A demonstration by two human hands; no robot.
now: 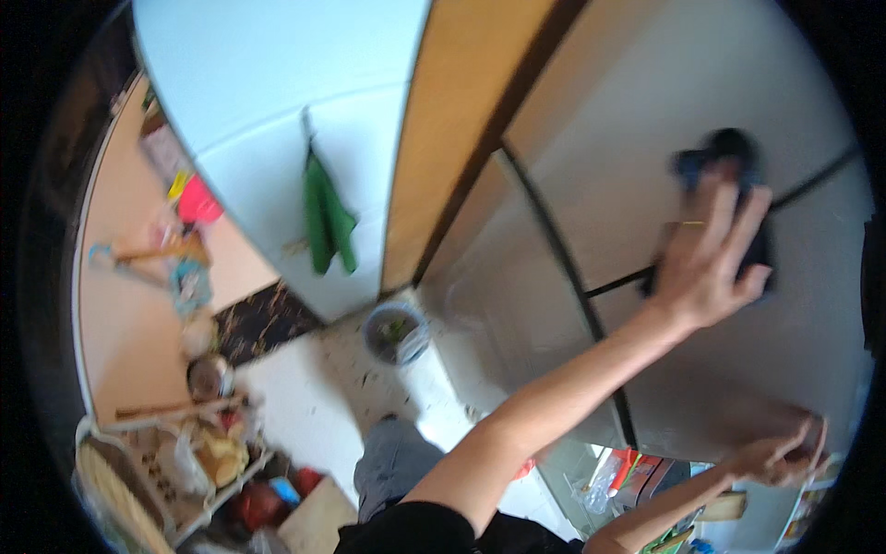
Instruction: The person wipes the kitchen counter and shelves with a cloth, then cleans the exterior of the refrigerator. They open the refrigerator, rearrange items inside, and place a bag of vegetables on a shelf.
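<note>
My left hand (713, 256) is spread over a dark cloth (734, 144) against the grey refrigerator door (692, 90), at the dark seam between two door panels. The cloth shows above the fingertips and at both sides of the hand, which wears a ring. Motion blurs both hand and cloth. Lower right, my right hand (782, 453) is beside the lower refrigerator panel, fingers bent and apart, with nothing visible in it. Whether it touches the panel I cannot tell.
A green cloth (325, 215) hangs on a white door (277, 138). A bucket with scraps (396, 334) stands on the floor (297, 395). Left are a cluttered counter (138, 360) and a rack with bags (173, 471). Behind my right arm are shelves of assorted items (651, 478).
</note>
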